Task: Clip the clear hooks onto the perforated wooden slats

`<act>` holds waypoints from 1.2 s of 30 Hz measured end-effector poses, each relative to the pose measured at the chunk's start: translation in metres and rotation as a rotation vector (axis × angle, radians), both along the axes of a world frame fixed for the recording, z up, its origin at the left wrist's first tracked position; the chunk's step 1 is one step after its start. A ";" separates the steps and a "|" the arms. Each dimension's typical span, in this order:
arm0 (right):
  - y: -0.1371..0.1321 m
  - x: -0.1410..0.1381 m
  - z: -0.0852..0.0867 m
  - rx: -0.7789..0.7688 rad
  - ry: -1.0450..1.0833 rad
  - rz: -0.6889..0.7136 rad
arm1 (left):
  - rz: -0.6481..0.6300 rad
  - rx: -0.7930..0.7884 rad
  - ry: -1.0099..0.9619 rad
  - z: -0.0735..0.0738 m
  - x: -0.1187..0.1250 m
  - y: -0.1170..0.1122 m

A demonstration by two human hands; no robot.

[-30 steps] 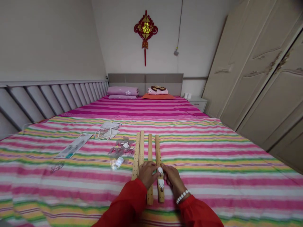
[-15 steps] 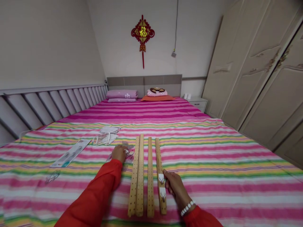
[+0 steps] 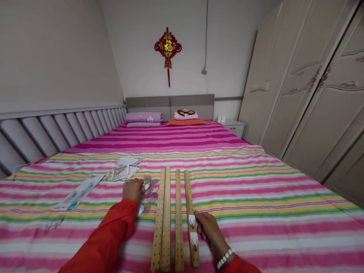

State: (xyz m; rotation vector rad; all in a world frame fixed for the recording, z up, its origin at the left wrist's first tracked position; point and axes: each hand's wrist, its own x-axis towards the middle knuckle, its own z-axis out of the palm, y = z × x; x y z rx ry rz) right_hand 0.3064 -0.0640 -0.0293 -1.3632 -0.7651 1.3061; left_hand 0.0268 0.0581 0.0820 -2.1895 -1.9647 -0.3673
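Observation:
My right hand (image 3: 210,229) has its fingers curled against the right edge of the rightmost perforated wooden strip (image 3: 188,197), gripping it there. Two white adhesive hooks, an upper hook (image 3: 192,219) and a lower hook (image 3: 194,238), sit on that strip's near half. My left hand (image 3: 132,189) is palm down beside several small metal hooks (image 3: 152,191) in clear plastic. Its fingertips are bent at their left edge, and what they pinch is hidden. To the right of these hooks lie three more wooden strips, including a middle strip (image 3: 178,216) and a left strip (image 3: 158,220).
On the striped bedspread (image 3: 256,212) lie a long hook package (image 3: 81,191), opened packaging (image 3: 123,170) and a thin wire-like bundle (image 3: 54,223). Folded bedding (image 3: 144,117) is by the headboard. A rail (image 3: 57,129) runs along the left, a wardrobe (image 3: 301,98) stands right.
My left hand has drawn back a little to the left, uncovering more of the plastic-wrapped hooks. My right hand stays at the strip. The view has shifted slightly.

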 end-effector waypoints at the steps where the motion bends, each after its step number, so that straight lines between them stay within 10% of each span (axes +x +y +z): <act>1: 0.000 0.000 0.000 -0.001 0.001 0.001 | -0.013 0.024 -0.048 0.003 -0.002 -0.002; 10: -0.005 0.002 0.006 0.036 0.062 -0.004 | -0.142 -0.211 -1.296 0.011 0.024 -0.038; 17: -0.012 0.000 0.028 0.211 0.071 -0.130 | -0.438 -0.351 -0.986 0.002 0.074 -0.079; 23: -0.020 -0.009 0.067 0.348 0.077 0.044 | -0.586 -0.409 -0.841 0.002 0.114 -0.096; 36: -0.003 0.001 0.069 0.259 0.189 -0.014 | -0.209 -0.652 -1.734 -0.033 0.150 -0.080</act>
